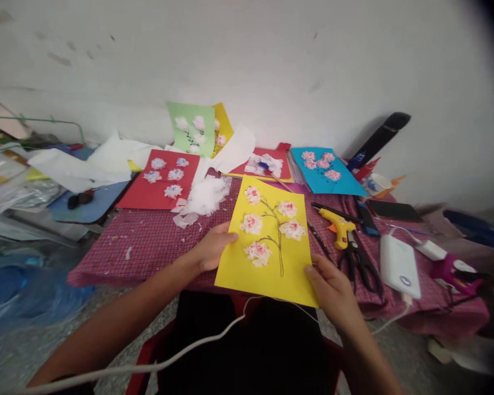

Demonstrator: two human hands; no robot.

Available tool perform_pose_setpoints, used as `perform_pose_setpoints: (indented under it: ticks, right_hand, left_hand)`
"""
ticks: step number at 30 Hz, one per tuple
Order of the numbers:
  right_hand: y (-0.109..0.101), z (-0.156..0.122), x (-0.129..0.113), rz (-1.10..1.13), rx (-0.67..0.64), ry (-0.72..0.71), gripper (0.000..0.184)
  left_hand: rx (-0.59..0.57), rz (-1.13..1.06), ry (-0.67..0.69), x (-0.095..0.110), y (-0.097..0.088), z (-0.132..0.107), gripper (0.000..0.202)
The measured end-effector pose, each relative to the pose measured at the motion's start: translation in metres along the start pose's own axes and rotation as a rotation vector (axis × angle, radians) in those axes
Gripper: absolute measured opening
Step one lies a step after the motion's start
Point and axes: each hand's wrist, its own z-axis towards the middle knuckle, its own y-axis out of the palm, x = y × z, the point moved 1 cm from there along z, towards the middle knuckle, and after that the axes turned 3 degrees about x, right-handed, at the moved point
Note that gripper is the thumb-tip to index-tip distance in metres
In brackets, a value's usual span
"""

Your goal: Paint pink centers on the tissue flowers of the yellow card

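Observation:
A yellow flower card is held up over the table's front edge, tilted toward me. It carries several pink-and-white tissue paper flowers joined by a drawn dark stem and branches. My left hand grips the card's left edge, thumb on the front. At the lower right edge, my right hand pinches it the same way, fingers behind. Just right of the card lie a yellow glue gun and black-handled scissors.
Red, green and blue flower cards stand or lie by the wall. Torn white tissue sits behind my left hand. A white power bank and phone are at right. A white cable crosses my lap.

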Motion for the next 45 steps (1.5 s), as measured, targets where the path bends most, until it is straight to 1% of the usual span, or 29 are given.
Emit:
perform_pose_setpoints:
  ticks: [3, 6, 9, 11, 13, 15, 17, 18, 21, 24, 27, 30, 32, 33, 36, 38, 40, 42, 44, 45]
  right_hand:
    - [0.019, 0.01, -0.018, 0.019, -0.104, -0.039, 0.041]
    - [0.049, 0.025, -0.044, 0.073, -0.242, -0.074, 0.038]
    - [0.087, 0.039, -0.068, 0.153, -0.392, -0.101, 0.033]
    - [0.115, 0.046, -0.079, 0.197, -0.494, -0.139, 0.03]
    - [0.144, 0.052, -0.086, 0.216, -0.562, -0.162, 0.028]
    - [0.175, 0.055, -0.09, 0.179, -0.639, -0.124, 0.03]
    - [0.204, 0.055, -0.092, 0.109, -0.718, -0.078, 0.033]
    - [0.218, 0.055, -0.092, 0.075, -0.759, -0.071, 0.034]
    - [0.254, 0.054, -0.089, 0.007, -0.832, -0.061, 0.033]
    - [0.281, 0.054, -0.083, -0.048, -0.85, -0.047, 0.028]
    - [0.297, 0.054, -0.078, -0.094, -0.843, -0.015, 0.033]
    - [0.296, 0.05, -0.076, -0.125, -0.871, 0.001, 0.038]
    - [0.284, 0.046, -0.074, -0.146, -0.907, -0.046, 0.036]
    - [0.275, 0.044, -0.073, -0.156, -0.921, -0.091, 0.034]
    - [0.24, 0.038, -0.071, -0.183, -0.9, -0.279, 0.028]
    - [0.212, 0.038, -0.07, -0.212, -0.838, -0.402, 0.023]
    - [0.184, 0.043, -0.068, -0.255, -0.777, -0.488, 0.017]
    - [0.159, 0.053, -0.065, -0.258, -0.714, -0.484, 0.015]
    - [0.137, 0.066, -0.061, -0.206, -0.653, -0.408, 0.017]
    - [0.127, 0.074, -0.058, -0.179, -0.615, -0.374, 0.019]
  left_hand:
    - [0.083, 0.021, 0.065, 0.018, -0.017, -0.008, 0.055]
    - [0.166, 0.072, 0.142, 0.043, -0.037, -0.02, 0.057]
    - [0.22, 0.113, 0.204, 0.069, -0.06, -0.041, 0.055]
    - [0.295, 0.135, 0.244, 0.083, -0.079, -0.06, 0.059]
    - [0.359, 0.159, 0.259, 0.095, -0.101, -0.082, 0.062]
    - [0.433, 0.183, 0.267, 0.103, -0.125, -0.105, 0.064]
    - [0.476, 0.19, 0.261, 0.108, -0.149, -0.126, 0.063]
    - [0.486, 0.192, 0.246, 0.11, -0.16, -0.136, 0.061]
    - [0.593, 0.223, 0.243, 0.114, -0.189, -0.158, 0.05]
    - [0.663, 0.253, 0.201, 0.119, -0.207, -0.166, 0.048]
    - [0.68, 0.232, 0.18, 0.126, -0.215, -0.165, 0.054]
    - [0.699, 0.232, 0.148, 0.135, -0.221, -0.161, 0.055]
    - [0.707, 0.246, 0.137, 0.14, -0.227, -0.159, 0.054]
    - [0.689, 0.255, 0.128, 0.142, -0.23, -0.158, 0.055]
    - [0.651, 0.299, 0.086, 0.147, -0.237, -0.157, 0.054]
    - [0.635, 0.339, 0.066, 0.15, -0.238, -0.158, 0.052]
    - [0.638, 0.358, 0.082, 0.153, -0.237, -0.159, 0.047]
    - [0.647, 0.369, 0.103, 0.156, -0.237, -0.159, 0.041]
    - [0.667, 0.39, 0.129, 0.159, -0.238, -0.159, 0.039]
    - [0.708, 0.401, 0.144, 0.16, -0.239, -0.16, 0.038]
